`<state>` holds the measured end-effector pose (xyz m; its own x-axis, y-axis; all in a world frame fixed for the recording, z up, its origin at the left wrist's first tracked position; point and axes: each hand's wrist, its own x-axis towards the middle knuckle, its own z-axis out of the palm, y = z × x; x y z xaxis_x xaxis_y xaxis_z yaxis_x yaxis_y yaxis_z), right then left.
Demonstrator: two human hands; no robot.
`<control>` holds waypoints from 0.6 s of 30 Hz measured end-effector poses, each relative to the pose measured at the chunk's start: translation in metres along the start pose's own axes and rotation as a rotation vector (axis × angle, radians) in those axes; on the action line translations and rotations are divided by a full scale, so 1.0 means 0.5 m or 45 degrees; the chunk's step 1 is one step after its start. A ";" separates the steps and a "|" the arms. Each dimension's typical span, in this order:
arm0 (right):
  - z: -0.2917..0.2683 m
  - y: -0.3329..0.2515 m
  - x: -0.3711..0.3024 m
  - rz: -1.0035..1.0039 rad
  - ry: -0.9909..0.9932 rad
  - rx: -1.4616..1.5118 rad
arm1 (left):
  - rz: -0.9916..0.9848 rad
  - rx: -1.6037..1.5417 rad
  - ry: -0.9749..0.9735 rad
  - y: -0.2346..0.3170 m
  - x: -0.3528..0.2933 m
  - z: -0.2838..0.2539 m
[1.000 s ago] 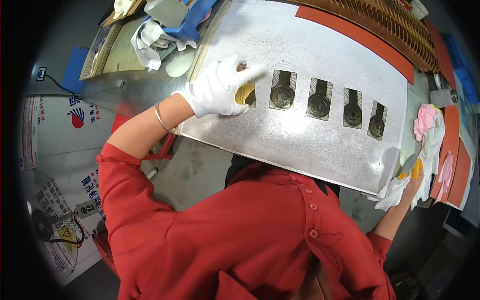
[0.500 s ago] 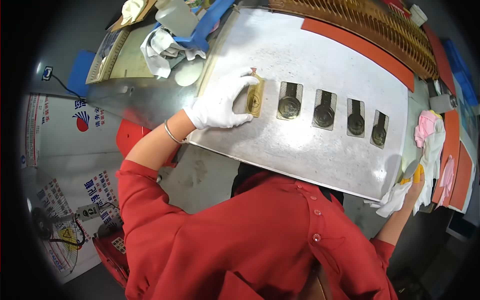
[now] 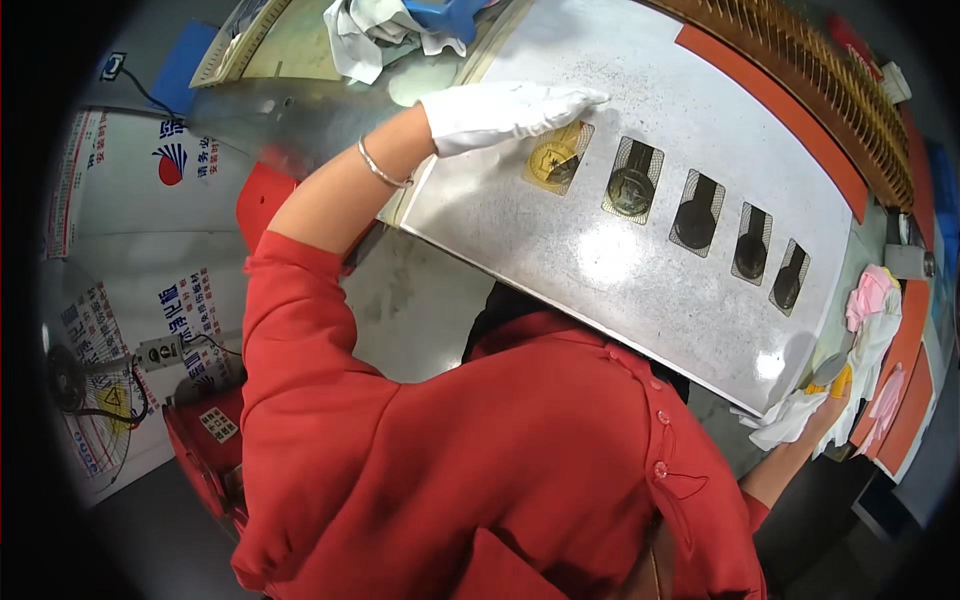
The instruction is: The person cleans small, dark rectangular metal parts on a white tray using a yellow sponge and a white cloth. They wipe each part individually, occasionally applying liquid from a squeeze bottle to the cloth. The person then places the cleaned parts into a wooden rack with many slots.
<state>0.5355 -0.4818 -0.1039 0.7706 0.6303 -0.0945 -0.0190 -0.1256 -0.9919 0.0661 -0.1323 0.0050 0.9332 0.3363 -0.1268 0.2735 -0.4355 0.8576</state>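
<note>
My left hand (image 3: pixel 510 117), in a white glove, is stretched flat with its fingers together over the far edge of a small gold rectangular plate (image 3: pixel 553 160). That plate bears a round emblem and lies on the pale work board (image 3: pixel 480 230); the hand covers part of it. To its right several similar plates lie in a row, among them a patterned plate (image 3: pixel 632 183) with a dark bar and disc. At the board's right side my right hand (image 3: pixel 834 408), with yellow finger covers, is closed on a grey rounded flat tool (image 3: pixel 829 370). White cloth (image 3: pixel 780 425) lies against this hand.
A brown slotted rack (image 3: pixel 800 70) and an orange strip (image 3: pixel 770 115) run along the far edge. Pink cloth (image 3: pixel 868 295) lies at the right. Crumpled white rags (image 3: pixel 365 35) and a blue holder (image 3: pixel 445 18) stand far left. A red stool (image 3: pixel 262 195) is below the left side.
My left hand has gone from curled around the gold plate to stretched flat at its far side. More of the plate's face shows. The view has shifted; my right hand keeps its tool.
</note>
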 end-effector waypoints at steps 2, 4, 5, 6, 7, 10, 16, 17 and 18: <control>0.004 -0.009 -0.007 -0.020 -0.030 0.027 | -0.096 -0.001 0.082 0.005 0.005 0.016; 0.009 -0.004 -0.003 -0.025 -0.053 0.065 | -0.183 0.013 0.151 0.006 0.005 0.033; 0.008 0.000 0.002 -0.017 -0.055 0.069 | -0.226 0.051 0.173 0.000 0.004 0.038; 0.006 0.001 -0.001 -0.013 -0.035 0.066 | -0.241 0.148 0.155 -0.013 0.012 0.030; -0.002 0.006 -0.003 -0.017 -0.034 0.073 | -0.231 0.089 0.151 -0.020 0.017 0.031; -0.001 0.002 -0.006 -0.016 -0.042 0.058 | -0.286 0.067 0.122 -0.009 0.018 0.016; -0.015 0.008 0.002 -0.045 -0.099 0.073 | -0.346 -0.011 0.144 -0.003 0.020 0.023; -0.007 0.001 -0.002 -0.036 -0.095 0.077 | -0.365 -0.028 0.142 -0.011 0.022 0.026; -0.005 -0.002 -0.004 -0.038 -0.096 0.070 | -0.371 -0.016 0.162 -0.014 0.023 0.027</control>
<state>0.5357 -0.4851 -0.1024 0.7214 0.6891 -0.0691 -0.0331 -0.0653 -0.9973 0.0780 -0.1365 -0.0094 0.7792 0.5472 -0.3056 0.5214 -0.2955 0.8005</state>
